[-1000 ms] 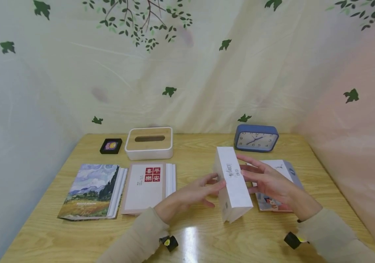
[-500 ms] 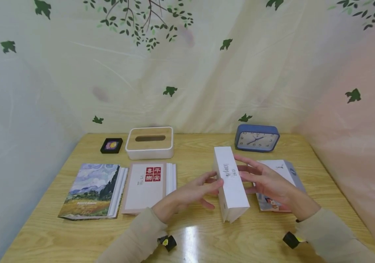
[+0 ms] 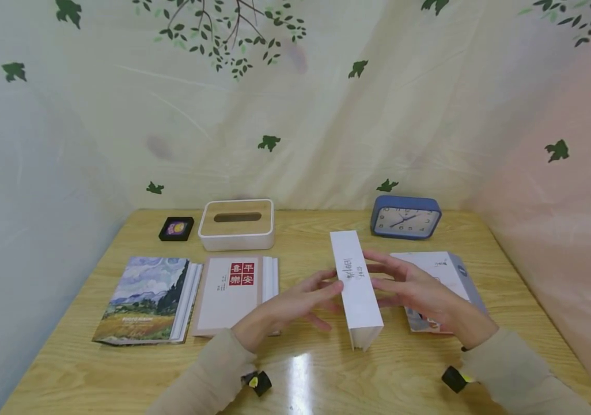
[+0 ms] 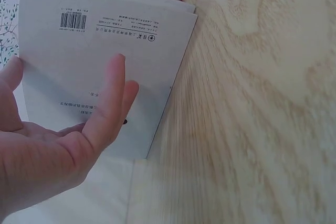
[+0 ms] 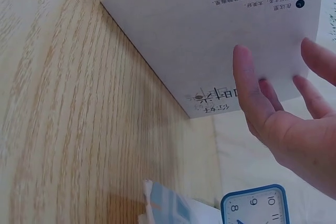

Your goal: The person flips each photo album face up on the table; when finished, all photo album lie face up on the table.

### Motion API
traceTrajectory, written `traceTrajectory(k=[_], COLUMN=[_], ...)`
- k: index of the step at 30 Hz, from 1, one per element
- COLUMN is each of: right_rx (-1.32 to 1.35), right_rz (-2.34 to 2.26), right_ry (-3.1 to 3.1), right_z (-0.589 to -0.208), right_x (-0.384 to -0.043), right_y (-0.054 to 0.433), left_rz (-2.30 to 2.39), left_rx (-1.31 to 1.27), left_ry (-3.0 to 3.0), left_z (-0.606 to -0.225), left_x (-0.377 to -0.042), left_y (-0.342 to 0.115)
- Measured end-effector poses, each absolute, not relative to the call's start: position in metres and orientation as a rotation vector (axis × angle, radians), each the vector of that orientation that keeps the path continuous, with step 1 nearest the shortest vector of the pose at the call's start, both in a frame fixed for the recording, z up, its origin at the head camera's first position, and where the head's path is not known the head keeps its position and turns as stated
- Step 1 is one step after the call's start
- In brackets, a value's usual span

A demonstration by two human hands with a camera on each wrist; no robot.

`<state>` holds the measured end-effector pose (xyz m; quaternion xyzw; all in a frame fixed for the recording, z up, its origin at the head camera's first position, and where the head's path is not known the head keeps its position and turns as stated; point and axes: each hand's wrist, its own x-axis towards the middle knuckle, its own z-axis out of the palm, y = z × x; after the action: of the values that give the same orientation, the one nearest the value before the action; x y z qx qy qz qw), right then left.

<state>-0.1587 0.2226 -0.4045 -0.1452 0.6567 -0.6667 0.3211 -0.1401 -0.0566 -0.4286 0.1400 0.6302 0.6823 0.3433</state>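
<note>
On the wooden worktop (image 3: pixel 93 377), right of centre, a thick white book (image 3: pixel 363 305) stands on edge, spine (image 3: pixel 344 245) up. It is probably fairly heavy, with stiff, smooth covers (image 4: pixel 58 56) that could slide; best pressed from both faces, near the spine. The left hand (image 3: pixel 298 300) and right hand (image 3: pixel 420 288) flank it, apart, fingers (image 4: pixel 114 80) extended rather than clamped.

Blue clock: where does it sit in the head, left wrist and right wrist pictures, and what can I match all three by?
Head: the blue clock is right of centre, about halfway down, in full.
Left wrist: not in the picture.
Right wrist: at the bottom edge, right of centre, dial turned sideways and cut off.
Shared landmark: the white book, visible in all three.
</note>
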Motion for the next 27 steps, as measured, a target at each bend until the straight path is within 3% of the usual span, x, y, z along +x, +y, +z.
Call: traceTrajectory(k=[27], right_rx=[-0.374], right_rz=[-1.680], right_ry=[1.623], right_z=[-0.434], right_x=[-0.161], right_y=[0.212], left_rz=[1.860], left_rx=[0.304], left_ry=[1.545], left_z=[-0.423], left_x=[-0.138], left_y=[-0.076])
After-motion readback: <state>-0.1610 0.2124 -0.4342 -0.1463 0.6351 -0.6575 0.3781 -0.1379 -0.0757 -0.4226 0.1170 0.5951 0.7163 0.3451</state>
